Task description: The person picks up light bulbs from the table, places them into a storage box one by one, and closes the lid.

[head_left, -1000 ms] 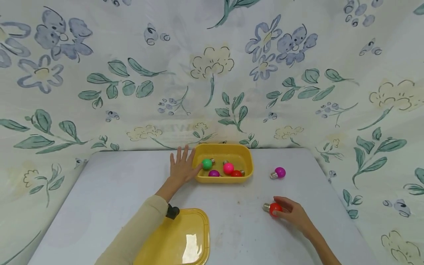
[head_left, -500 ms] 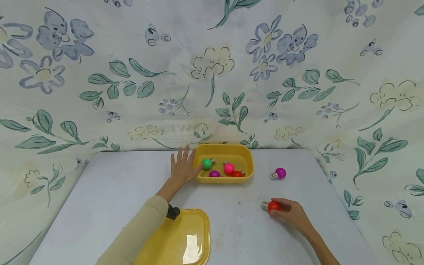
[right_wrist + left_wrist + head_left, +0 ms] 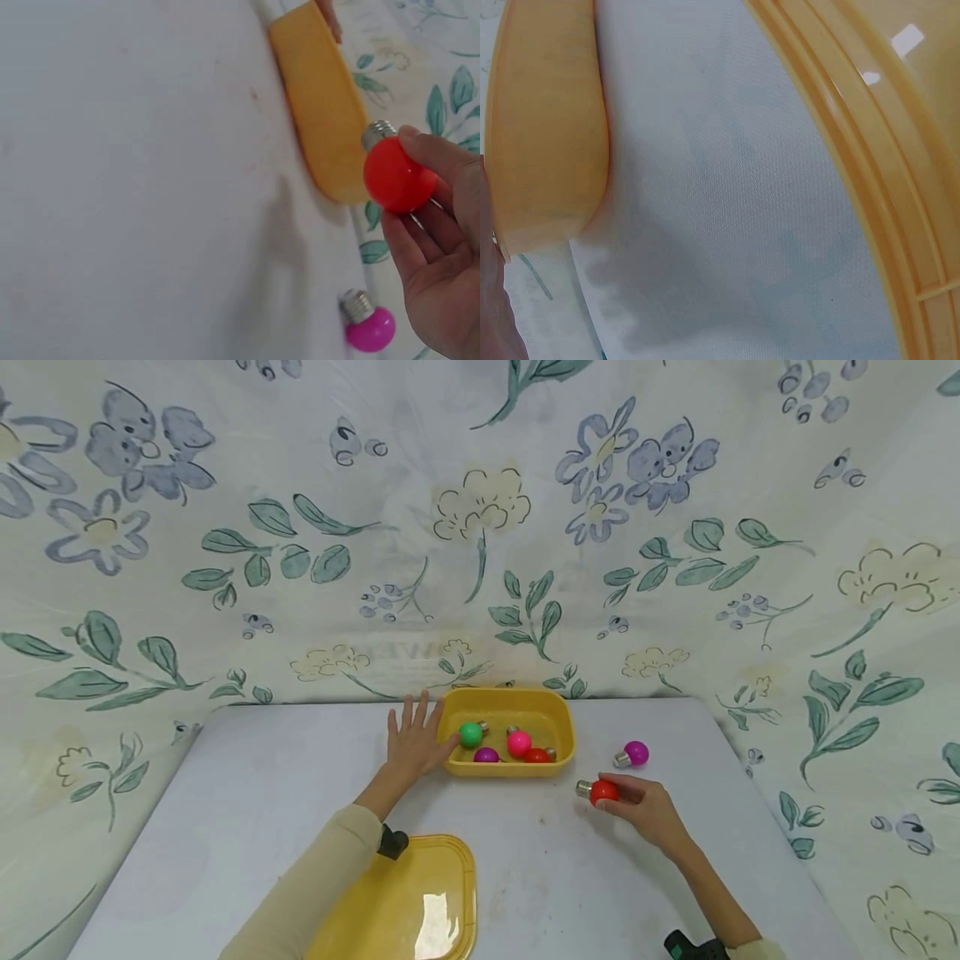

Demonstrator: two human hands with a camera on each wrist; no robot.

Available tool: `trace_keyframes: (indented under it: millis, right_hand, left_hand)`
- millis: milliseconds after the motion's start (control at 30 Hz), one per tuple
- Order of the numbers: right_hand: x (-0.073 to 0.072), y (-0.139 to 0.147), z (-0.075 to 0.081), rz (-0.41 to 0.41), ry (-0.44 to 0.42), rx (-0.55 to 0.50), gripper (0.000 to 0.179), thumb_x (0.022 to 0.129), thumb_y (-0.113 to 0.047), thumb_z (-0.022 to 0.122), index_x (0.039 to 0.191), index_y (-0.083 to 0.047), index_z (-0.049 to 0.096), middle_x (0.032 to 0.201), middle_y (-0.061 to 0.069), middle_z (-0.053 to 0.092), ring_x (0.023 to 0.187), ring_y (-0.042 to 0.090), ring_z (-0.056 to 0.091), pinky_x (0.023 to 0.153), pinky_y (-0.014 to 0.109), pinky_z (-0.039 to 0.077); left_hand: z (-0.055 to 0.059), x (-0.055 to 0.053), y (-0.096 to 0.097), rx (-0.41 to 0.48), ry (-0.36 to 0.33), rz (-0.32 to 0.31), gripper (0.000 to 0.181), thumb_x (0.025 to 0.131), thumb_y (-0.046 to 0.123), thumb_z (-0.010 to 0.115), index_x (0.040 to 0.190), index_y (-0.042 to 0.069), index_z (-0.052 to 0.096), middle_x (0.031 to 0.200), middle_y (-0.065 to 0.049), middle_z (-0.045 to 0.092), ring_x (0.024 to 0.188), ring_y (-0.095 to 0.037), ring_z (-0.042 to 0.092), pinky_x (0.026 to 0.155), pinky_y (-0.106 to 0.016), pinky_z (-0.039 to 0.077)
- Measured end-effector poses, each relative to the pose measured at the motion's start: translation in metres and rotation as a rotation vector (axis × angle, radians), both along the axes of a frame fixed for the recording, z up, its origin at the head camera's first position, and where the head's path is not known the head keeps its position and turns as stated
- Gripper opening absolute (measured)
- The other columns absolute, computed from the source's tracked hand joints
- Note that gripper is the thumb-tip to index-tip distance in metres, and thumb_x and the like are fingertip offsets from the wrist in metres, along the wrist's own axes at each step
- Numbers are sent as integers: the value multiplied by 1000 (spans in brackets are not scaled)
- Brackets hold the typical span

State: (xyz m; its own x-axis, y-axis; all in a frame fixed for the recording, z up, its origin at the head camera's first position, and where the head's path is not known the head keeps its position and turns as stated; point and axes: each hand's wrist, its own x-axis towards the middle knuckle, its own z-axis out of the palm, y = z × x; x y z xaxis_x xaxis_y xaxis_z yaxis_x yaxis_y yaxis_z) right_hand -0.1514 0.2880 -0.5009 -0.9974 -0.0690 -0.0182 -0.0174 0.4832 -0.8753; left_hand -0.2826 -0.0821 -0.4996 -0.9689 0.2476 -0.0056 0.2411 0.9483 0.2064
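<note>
My right hand [image 3: 648,810] pinches a red light bulb [image 3: 604,792] by its round part, the metal screw base pointing left. In the right wrist view the same red bulb [image 3: 397,174] sits between thumb and fingers, above the table. My left hand [image 3: 415,742] rests with spread fingers at the left rim of a yellow bin [image 3: 510,770]. Inside that bin lie a green bulb [image 3: 471,734], a purple bulb [image 3: 486,755], a pink bulb [image 3: 519,743] and another red bulb [image 3: 537,756]. A magenta bulb [image 3: 637,753] lies on the table, right of the bin.
A shallow yellow tray [image 3: 405,902] lies at the front left, partly under the left forearm. The white table [image 3: 540,868] ends at the back against a flower-printed cloth [image 3: 480,527].
My right hand has lifted the red bulb from the table and carried it left and away from me, towards the bin. The left hand stays in place.
</note>
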Motion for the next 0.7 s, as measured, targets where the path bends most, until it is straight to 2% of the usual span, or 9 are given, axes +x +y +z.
trace_keyframes:
  millis: [167, 333, 500, 700]
  right_hand:
    - [-20, -8, 14, 12, 50, 23, 48, 88, -16, 78, 131, 1, 64, 121, 18, 66, 109, 36, 63, 86, 33, 56]
    - [-41, -19, 26, 19, 66, 30, 47, 89, -14, 77, 132, 0, 63, 125, 20, 65, 111, 36, 63, 89, 36, 55]
    - [-61, -27, 31, 38, 39, 20, 49, 90, -13, 75, 135, 1, 61, 128, 21, 63, 113, 36, 62, 91, 39, 54]
    - [-83, -33, 34, 49, 49, 64, 48, 92, -12, 74, 135, 3, 60, 130, 23, 61, 119, 40, 59, 93, 42, 53]
  left_hand:
    - [-1, 0, 0, -2, 2, -1, 79, 100, 56, 40, 159, 8, 22, 165, -18, 6, 150, -42, 0, 116, -61, -1]
    - [0, -1, 0, -12, -1, 4, 79, 100, 57, 40, 160, 9, 21, 165, -18, 4, 150, -41, -1, 116, -61, -1]
    - [1, -1, 1, -12, -19, 7, 79, 100, 57, 40, 160, 9, 20, 165, -17, 3, 150, -41, -3, 116, -61, -3]
    - [1, 1, 1, -6, -20, 4, 79, 100, 56, 42, 160, 9, 21, 165, -18, 4, 150, -41, -3, 116, -61, -2]
